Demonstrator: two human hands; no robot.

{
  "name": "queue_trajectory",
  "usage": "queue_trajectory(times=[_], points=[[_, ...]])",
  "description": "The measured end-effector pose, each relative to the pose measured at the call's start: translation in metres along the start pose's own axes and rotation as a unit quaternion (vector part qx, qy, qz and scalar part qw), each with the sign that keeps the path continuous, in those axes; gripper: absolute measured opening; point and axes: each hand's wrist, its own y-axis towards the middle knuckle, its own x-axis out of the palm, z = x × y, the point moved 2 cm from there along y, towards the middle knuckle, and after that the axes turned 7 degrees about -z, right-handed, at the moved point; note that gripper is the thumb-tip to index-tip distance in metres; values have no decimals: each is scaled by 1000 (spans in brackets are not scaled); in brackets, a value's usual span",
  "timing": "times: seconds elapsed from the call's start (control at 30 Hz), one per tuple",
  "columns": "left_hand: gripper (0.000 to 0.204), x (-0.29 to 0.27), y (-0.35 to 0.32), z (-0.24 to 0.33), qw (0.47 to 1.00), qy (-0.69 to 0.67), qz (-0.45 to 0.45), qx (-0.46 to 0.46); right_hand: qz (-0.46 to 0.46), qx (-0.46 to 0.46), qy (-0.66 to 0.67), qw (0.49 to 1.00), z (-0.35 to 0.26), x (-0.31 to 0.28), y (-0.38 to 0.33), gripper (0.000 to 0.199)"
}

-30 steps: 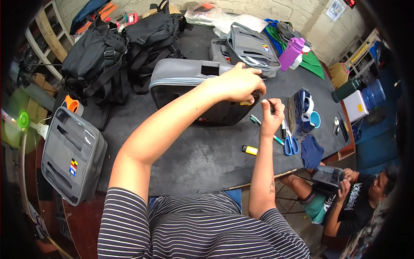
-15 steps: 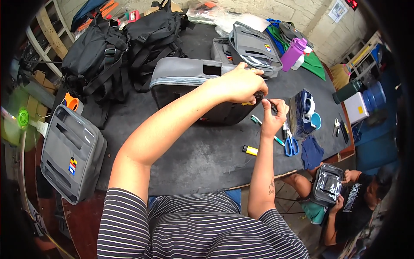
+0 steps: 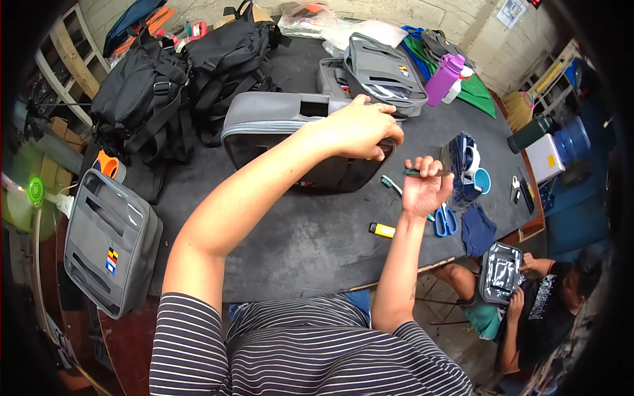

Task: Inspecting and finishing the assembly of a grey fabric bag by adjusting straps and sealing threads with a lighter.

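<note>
A grey bag [image 3: 267, 109] with a light-blue zipper and a dark front stands upright on the black-topped table. My left hand [image 3: 360, 131] reaches across it and grips its upper right corner, the fingers bent over the edge. Right of the bag, my right hand [image 3: 424, 193] is raised, palm up, apart from it. Its fingers curl around a slim dark tool [image 3: 429, 173] whose kind I cannot make out. Below and beside that hand lie a toothbrush [image 3: 389, 183], blue-handled scissors [image 3: 446, 223] and a yellow-and-black marker-like stick [image 3: 382, 230].
Black bags [image 3: 148, 92] fill the far left. Another grey bag [image 3: 109, 231] leans at the left edge; more grey bags [image 3: 386, 72] lie behind. A purple bottle [image 3: 444, 79] and a clear-wrapped bundle [image 3: 460, 158] stand right. A seated person [image 3: 561, 297] handles a clear-fronted pouch [image 3: 500, 274].
My right hand has drawn away from the bag's corner and turned palm up with the slim tool across its fingers. My left hand stays on the bag.
</note>
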Motion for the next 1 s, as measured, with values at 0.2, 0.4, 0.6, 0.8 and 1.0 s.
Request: queue_trajectory(times=[0.2, 0.4, 0.6, 0.8, 1.0], points=[[52, -11, -6, 3, 997, -38, 68, 16, 51, 10, -321, 946, 8, 6, -9, 18], [39, -18, -14, -3, 998, -19, 55, -3, 58, -83, -564, 819, 21, 48, -14, 26], [36, -9, -14, -5, 997, -49, 55, 3, 39, -136, -677, 722, 24, 60, -3, 15], [33, -8, -15, -7, 998, -29, 52, -15, 120, -74, -655, 742, 31, 12, -4, 8], [31, -9, -16, -2, 997, -49, 63, -9, 161, -36, -510, 844, 22, 9, -29, 8]])
